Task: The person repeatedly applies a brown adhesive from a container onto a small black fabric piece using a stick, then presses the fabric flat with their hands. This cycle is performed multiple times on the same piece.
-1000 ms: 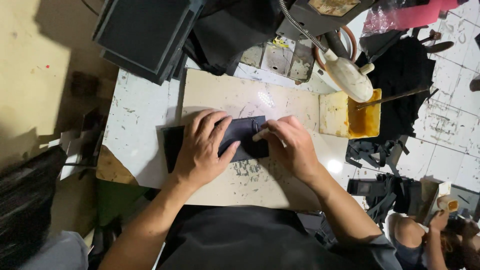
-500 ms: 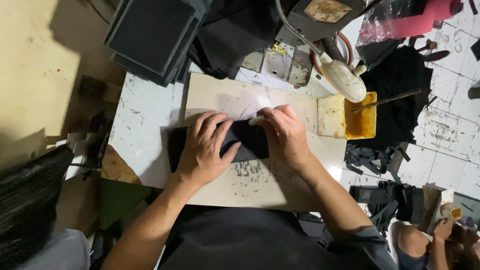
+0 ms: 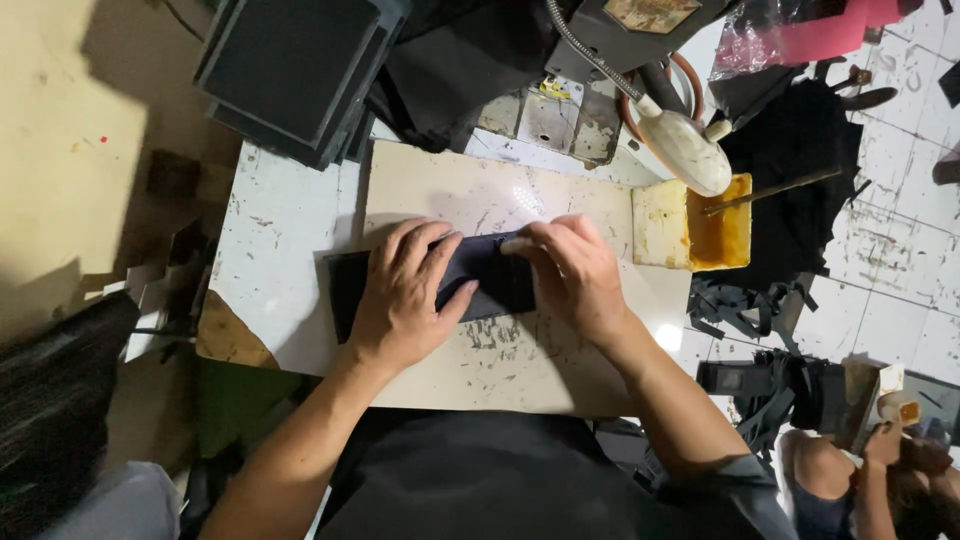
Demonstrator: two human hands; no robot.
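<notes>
Head cam, looking straight down: both hands are flat on a dark piece point(image 3: 480, 285) lying mid-board point(image 3: 450, 190). Left hand point(image 3: 405, 295) is open, palm down, fingers spread over the piece's left half; right hand point(image 3: 575, 275) is open too, fingertips pressing its top right edge. At 2 o'clock from the hands sits a yellow glue tray point(image 3: 715, 225) with a stick in it, lamp point(image 3: 685, 150) just above. Black trays point(image 3: 290, 70) stacked at 11 o'clock.
</notes>
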